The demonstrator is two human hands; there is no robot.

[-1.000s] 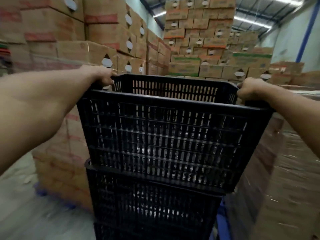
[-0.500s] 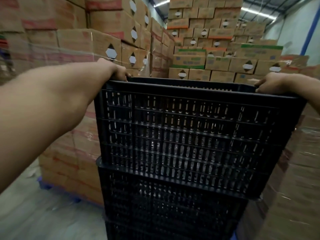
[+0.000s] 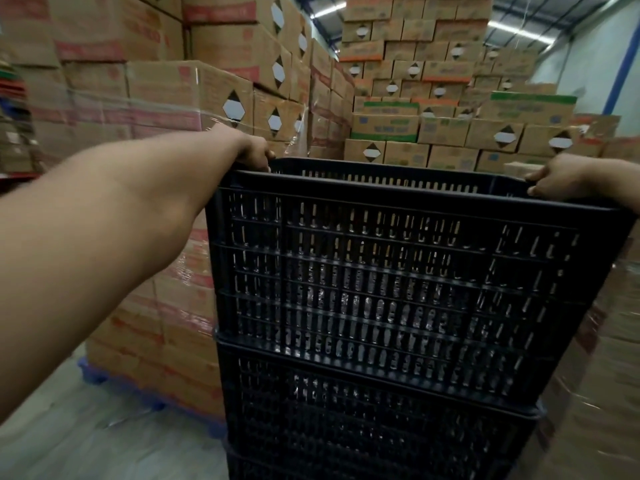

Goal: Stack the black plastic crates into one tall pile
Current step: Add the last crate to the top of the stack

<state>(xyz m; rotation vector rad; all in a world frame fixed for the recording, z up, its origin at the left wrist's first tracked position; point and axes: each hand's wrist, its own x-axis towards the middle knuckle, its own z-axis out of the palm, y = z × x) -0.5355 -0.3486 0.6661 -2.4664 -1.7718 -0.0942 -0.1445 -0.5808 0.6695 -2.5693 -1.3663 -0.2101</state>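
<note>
Gripping top crate rim: left hand, right hand curled on opposite ends | stiff, light, bulky | seated on lower crate

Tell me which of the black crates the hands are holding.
The top crate of the pile: the left hand and the right hand grip its rim at opposite ends. The crates under it are untouched.

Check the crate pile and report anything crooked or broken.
Nothing stands out. The top crate sits flush on the crate below, their near edges in line, with no visible cracks. The left hand and right hand grip its rim at opposite ends.
</note>
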